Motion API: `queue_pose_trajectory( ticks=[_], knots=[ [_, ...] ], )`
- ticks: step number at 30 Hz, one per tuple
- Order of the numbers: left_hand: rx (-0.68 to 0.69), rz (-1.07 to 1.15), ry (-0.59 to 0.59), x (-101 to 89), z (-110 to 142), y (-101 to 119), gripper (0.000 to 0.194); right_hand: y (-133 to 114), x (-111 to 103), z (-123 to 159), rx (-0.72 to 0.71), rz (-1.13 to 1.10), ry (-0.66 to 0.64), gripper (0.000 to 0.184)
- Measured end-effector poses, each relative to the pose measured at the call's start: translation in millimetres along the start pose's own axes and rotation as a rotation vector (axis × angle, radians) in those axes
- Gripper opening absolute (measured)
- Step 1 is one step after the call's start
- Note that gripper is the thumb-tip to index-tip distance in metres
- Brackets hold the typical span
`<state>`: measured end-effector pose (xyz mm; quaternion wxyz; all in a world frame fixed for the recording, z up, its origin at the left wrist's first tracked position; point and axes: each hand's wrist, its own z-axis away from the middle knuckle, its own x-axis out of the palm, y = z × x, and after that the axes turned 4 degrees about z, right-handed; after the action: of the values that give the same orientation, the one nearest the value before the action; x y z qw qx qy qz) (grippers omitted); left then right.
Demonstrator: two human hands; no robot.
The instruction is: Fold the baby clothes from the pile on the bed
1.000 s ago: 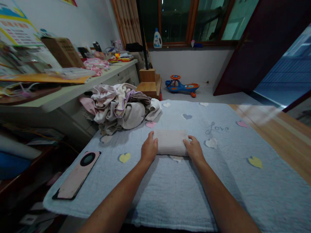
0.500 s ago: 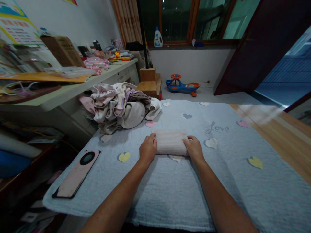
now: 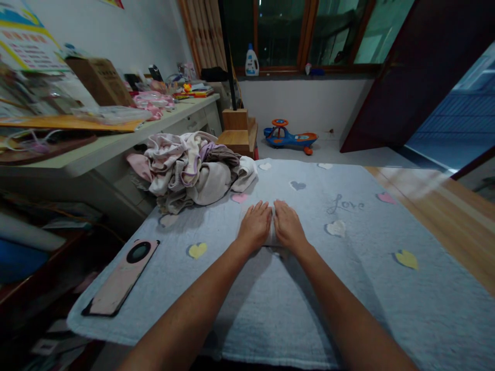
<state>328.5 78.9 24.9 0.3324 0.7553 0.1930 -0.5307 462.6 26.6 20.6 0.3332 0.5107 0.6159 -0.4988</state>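
Observation:
A small folded piece of pale ribbed cloth (image 3: 272,237) lies on the light blue blanket (image 3: 266,304), mostly covered by my two hands. My left hand (image 3: 255,222) rests flat on its left part, fingers stretched out and pointing away from me. On its right part lies my right hand (image 3: 288,224), also flat with extended fingers. A narrow gap between the hands shows a strip of the cloth. Beyond them to the left sits a heap of crumpled clothes (image 3: 209,180) in white, grey, pink and purple.
A phone (image 3: 119,281) lies face down at the blanket's left edge. Left stands a cluttered desk (image 3: 170,121). Past the table are a wooden step-shaped piece (image 3: 234,138), a blue and orange ride-on toy (image 3: 290,136) and a bottle (image 3: 251,62) on the sill.
Both hands have let go of the folded cloth's side edges and moved inward onto its top. They now lie flat, close together, covering most of it.

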Motion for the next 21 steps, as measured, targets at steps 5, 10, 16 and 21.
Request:
queue_pose_trajectory(
  ticks=[5, 10, 16, 21],
  knots=[
    [0.007, 0.008, -0.111, 13.7, -4, -7, 0.049, 2, 14, 4, -0.016, 0.074, -0.146, 0.054],
    [-0.022, 0.013, -0.151, 14.0, -2, -11, 0.052, 5, 13, 6, -0.019, 0.099, -0.159, 0.055],
    [-0.118, 0.025, -0.121, 15.3, -1, -18, 0.06, 9, 14, 6, 0.029, 0.111, -0.153, 0.059],
    [-0.184, 0.085, -0.08, 15.7, 5, -29, 0.07, 23, 17, 10, 0.114, 0.086, -0.146, 0.064]
  ],
)
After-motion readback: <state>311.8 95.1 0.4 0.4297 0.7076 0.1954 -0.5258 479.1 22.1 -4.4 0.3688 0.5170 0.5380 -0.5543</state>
